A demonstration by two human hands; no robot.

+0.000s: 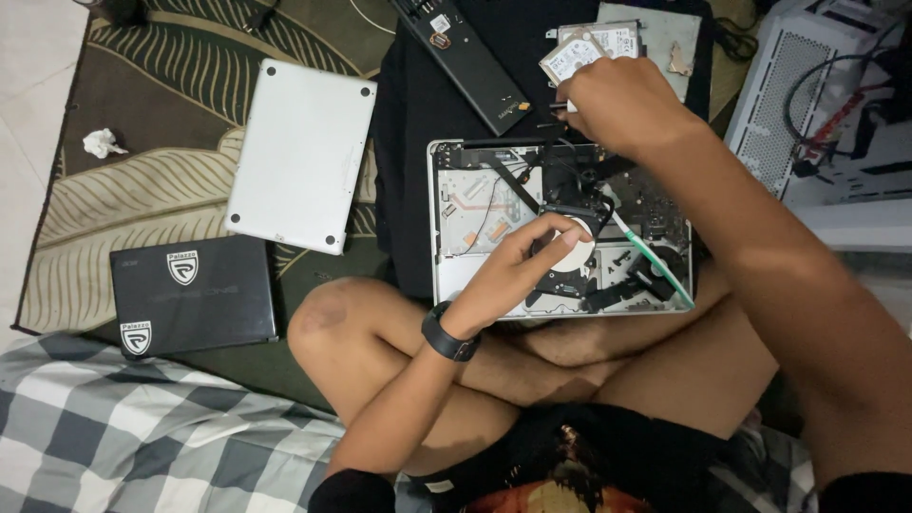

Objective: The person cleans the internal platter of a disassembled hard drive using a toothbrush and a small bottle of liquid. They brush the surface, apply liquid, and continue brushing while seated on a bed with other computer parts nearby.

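We start at the opened laptop, which lies bottom-up with its cover off on a black cloth, just in front of our crossed legs. Its silver shell frames bare boards, black cables and a dark fan near the middle. Our left hand rests over the lower centre of that shell, its grip closed around a small round white piece, thumb and fingers pinching its edge. A black band sits on that wrist. Our right hand reaches across to the far edge of the laptop, fingers curled down at the top rim; we cannot tell whether its grip holds anything, since the fingertips are hidden. A thin green and white tool lies slantwise across the right part of the open shell.

Just beyond the right hand lies a bare hard drive, and beside it a long black battery on the same cloth. To the left, on the patterned rug, rests the removed silver bottom cover, and nearer us a closed black laptop. A crumpled white tissue sits further left. A checked blanket covers the near-left corner, and a white computer case stands at the right.
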